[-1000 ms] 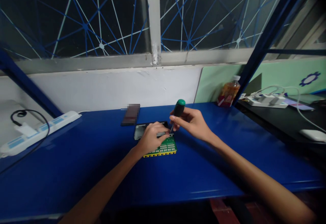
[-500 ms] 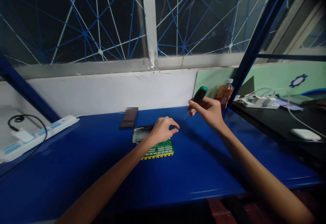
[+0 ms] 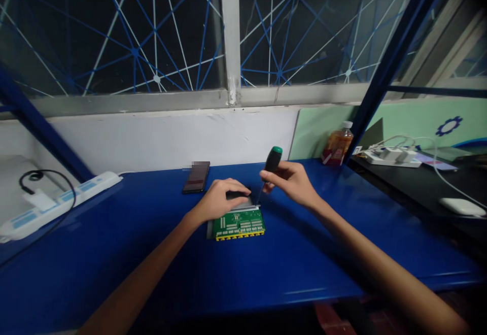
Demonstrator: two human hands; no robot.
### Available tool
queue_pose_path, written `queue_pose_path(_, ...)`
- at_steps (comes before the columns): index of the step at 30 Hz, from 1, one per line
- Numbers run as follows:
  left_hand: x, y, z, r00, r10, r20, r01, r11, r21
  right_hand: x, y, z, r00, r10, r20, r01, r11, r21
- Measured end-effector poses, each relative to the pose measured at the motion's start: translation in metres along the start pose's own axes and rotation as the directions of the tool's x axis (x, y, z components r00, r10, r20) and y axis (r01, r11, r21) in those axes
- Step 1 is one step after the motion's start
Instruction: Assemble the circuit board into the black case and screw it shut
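A green circuit board (image 3: 239,222) with a yellow strip of terminals along its front edge lies on the blue table. Behind it, a grey casing (image 3: 243,204) joins or overlaps the board; part of it is hidden. My left hand (image 3: 218,199) grips the casing from the left, thumb on the near side and fingers over the far side. My right hand (image 3: 292,182) is closed around a screwdriver (image 3: 273,164) with a black and green handle. The screwdriver stands nearly upright, its thin tip at the casing's right end; whether it touches a screw cannot be seen.
A dark phone (image 3: 197,177) lies behind and left of the casing. Farther left is a white power strip (image 3: 61,205) with a black cable. A drink bottle (image 3: 338,144) stands at the back right. A black desk (image 3: 411,193) with chargers and cables adjoins on the right.
My right hand has brought the screwdriver left and down to the casing, turning it more upright. My left hand has shifted left and come down on the casing, uncovering more of the board.
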State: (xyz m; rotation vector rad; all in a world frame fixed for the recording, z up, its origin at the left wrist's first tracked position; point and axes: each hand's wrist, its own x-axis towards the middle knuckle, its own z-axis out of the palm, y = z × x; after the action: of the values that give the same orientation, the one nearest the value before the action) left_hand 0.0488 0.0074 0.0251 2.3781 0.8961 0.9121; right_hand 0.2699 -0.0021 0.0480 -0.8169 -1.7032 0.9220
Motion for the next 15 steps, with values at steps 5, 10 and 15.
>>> queue_pose_path(5, -0.022, 0.005, -0.020, 0.988, -0.044, 0.148, 0.059, 0.993, -0.100, 0.004, -0.006, 0.033, 0.989, 0.015, 0.148, -0.020, 0.999, 0.033)
queue_pose_path(10, -0.027, 0.003, -0.014, 0.974, -0.021, 0.226, 0.055, 0.988, -0.146, -0.009, -0.001, 0.045, 0.983, 0.013, 0.181, -0.013, 1.000, -0.003)
queue_pose_path(15, -0.027, -0.001, -0.004, 0.970, 0.006, 0.241, 0.025, 0.992, -0.125, -0.018, 0.006, 0.047, 0.981, 0.023, 0.195, 0.004, 0.991, -0.137)
